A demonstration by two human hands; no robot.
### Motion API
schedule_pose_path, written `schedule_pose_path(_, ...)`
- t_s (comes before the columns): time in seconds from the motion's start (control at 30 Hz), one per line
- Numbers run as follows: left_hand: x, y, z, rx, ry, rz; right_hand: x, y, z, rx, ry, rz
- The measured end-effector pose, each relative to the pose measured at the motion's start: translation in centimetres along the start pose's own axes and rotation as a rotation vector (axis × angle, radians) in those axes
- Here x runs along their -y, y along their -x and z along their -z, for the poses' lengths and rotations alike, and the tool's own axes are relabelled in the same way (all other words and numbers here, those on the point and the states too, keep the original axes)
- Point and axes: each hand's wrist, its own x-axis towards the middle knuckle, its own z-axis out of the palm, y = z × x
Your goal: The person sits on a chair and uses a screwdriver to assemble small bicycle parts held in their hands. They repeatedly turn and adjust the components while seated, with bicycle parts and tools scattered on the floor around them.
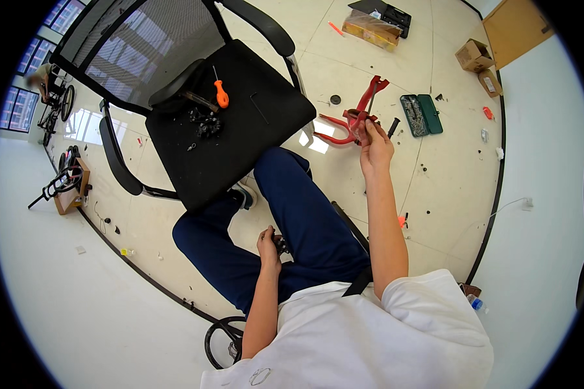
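In my raised right hand [375, 148], above the floor right of the chair, is a red pliers-like tool [352, 123] with splayed red arms; my fingers close around its middle. Its exact kind is hard to make out. Down by my lap, my left hand [267, 247] is closed on a small dark part with silvery bits [281, 245], partly hidden by the fingers. Before me stands a black office chair [266, 78]. On its seat lie an orange-handled screwdriver [221, 94], a hammer [201, 101], a hex key [259, 107] and a clump of black parts [206, 124].
An open green case [428, 117] of small metal pieces lies on the tiled floor at right. Beyond are a yellow box [373, 31] and cardboard boxes [475, 56]. Loose parts dot the floor. A person [42, 81] is beside a bicycle [66, 104] at far left.
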Motion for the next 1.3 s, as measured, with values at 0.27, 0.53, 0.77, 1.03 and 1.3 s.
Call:
schedule_pose_path(0.27,0.1,-0.1,0.1,0.008,-0.006,-0.004,-0.1,0.3,-0.4,-0.039,-0.007,0.029)
schedule_pose_path(0.53,0.0,0.2,-0.1,-0.001,0.016,-0.009,-0.2,0.7,-0.9,-0.063,0.026,0.096)
schedule_pose_path(0.77,-0.2,0.4,-0.2,0.006,0.014,0.011,-0.8,0.9,-0.6,-0.074,0.082,0.149)
schedule_pose_path(1.03,0.0,0.1,0.0,0.01,-0.007,0.006,-0.9,0.5,-0.9,-0.069,0.074,0.168)
schedule_pose_path(1.3,0.0,0.2,-0.1,0.006,-0.002,0.001,-0.7,0.4,-1.0,-0.095,0.075,0.146)
